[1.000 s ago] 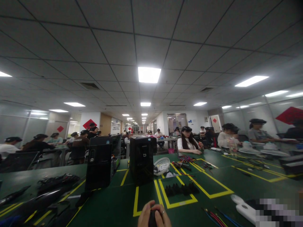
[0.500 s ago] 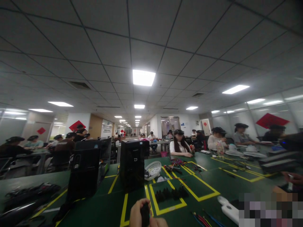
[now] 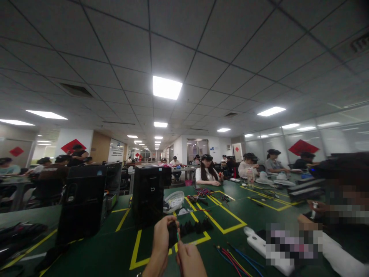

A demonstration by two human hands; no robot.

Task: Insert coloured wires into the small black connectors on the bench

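At the bottom centre my left hand is raised, with its fingers closed round a small black part. My right hand sits just below and to the right of it, fingertips up against the same black part. Behind them a row of similar black parts lies inside a yellow-taped square on the green table. Loose red and blue wires lie to the right of my hands.
Two black computer towers stand left of centre, with a white basket beside them. A white power strip lies at the right. A person sits close on my right; other people work at far tables.
The view has swung to the right and tilted. My hands have risen from the bottom edge into view, still holding the black part.
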